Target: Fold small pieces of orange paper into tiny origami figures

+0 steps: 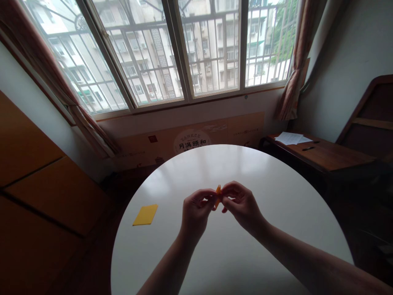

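Note:
A small piece of folded orange paper (218, 191) is pinched between my two hands over the round white table (245, 254). Its pointed tips stick up above the fingers, and a lower part shows beneath them; the middle is hidden by fingertips. My left hand (198, 207) grips the paper from the left with thumb and fingers together. From the right, my right hand (241, 203) pinches it in the same way. To the left on the tabletop lies a flat yellow square of paper (145, 215), apart from both hands.
A wooden side table (334, 153) at the right carries white paper sheets (293, 138) and a dark pen (308, 148). Beyond the table is a barred window (211, 53) with tied curtains. An orange-brown cabinet (39, 196) stands at the left.

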`<state>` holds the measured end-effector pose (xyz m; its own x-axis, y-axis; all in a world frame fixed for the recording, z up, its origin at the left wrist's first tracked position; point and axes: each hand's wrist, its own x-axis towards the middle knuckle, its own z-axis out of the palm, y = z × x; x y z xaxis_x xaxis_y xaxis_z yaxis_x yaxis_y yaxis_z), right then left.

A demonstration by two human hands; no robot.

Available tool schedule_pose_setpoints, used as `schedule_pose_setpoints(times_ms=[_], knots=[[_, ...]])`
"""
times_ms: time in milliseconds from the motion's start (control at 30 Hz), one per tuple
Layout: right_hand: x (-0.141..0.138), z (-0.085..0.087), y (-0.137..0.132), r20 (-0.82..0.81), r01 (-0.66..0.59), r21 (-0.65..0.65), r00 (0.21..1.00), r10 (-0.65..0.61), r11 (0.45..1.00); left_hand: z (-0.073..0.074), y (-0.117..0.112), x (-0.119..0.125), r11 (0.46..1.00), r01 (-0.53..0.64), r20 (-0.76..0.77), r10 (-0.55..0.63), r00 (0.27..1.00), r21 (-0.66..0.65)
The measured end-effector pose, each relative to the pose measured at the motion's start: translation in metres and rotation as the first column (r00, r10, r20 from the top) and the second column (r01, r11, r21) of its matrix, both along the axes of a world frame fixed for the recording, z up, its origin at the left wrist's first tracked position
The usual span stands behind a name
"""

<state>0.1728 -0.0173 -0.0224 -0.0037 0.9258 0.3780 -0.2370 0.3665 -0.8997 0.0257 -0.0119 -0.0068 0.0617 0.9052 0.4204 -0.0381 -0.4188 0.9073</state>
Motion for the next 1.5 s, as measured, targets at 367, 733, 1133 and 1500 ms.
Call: schedule_pose_setpoints(times_ms=[367,733,1133,1500], knots=[[0.0017,-0.0023,0.0020,0.003,-0.025,-0.007,1.000,0.025,1.000,-0.0044,0.0035,0.0004,0.999,-0.007,0.030,0.008,1.000,-0.033],[0.0015,-0.0018,0.0015,0.043,-0.045,0.023,0.998,0.044,0.999,-0.0025,-0.0006,-0.0058,0.974,-0.075,-0.190,0.117,0.975,0.216],[0.0021,-0.0017,-0.0011,0.075,0.001,0.075,0.997,-0.007,0.997,0.0001,-0.0028,-0.0057,0.961,-0.067,-0.222,0.129,0.966,0.268],[0.0047,-0.0055,0.0006,-0.015,-0.044,0.103,0.999,0.046,0.994,0.0051,-0.0025,-0.0065,0.986,0.017,-0.220,0.020,0.975,0.165]])
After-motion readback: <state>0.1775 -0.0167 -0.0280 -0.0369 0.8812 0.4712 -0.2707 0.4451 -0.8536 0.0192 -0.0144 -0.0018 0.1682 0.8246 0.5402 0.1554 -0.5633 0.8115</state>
